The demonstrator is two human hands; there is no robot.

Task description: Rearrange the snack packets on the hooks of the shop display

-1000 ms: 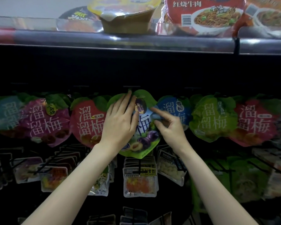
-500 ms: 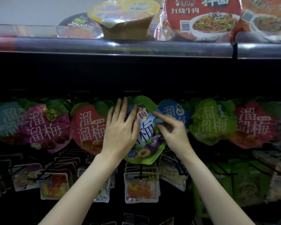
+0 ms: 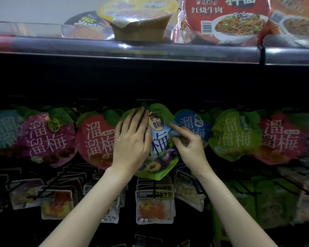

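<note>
Green-edged packet (image 3: 161, 139) seemingly between both hands.

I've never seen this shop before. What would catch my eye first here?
Two bare hands at the centre: the left hand lies flat on a light-blue plum snack packet while the right hand pinches its edge. Around it hangs a colourful row of plum packets, and instant noodle bowls sit on the shelf above.

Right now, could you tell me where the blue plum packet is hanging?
In the head view, the blue plum packet hangs right of centre on the upper hook row, between the green-rimmed packet under both hands and the green packet.
</note>
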